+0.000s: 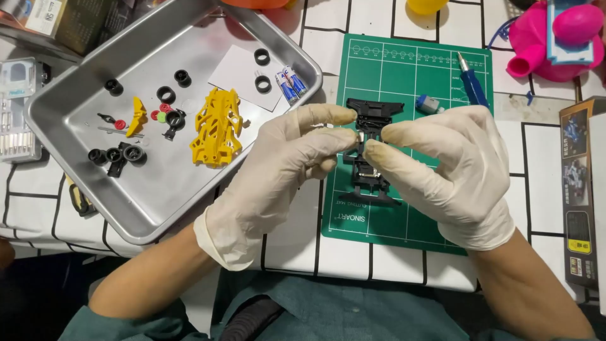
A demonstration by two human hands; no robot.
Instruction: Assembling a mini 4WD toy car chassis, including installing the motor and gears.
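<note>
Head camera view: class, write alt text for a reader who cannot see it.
Two gloved hands, left hand and right hand, hold a black toy car chassis above a green cutting mat. To the left, a metal tray holds a yellow car body, black tyres and two batteries.

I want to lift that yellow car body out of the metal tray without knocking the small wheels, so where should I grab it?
Probably pinch the yellow car body across its long outer edges, coming straight down from above. It lies flat in the metal tray, with loose black wheels to its left and open tray floor to its right, so approach from the right.
</note>
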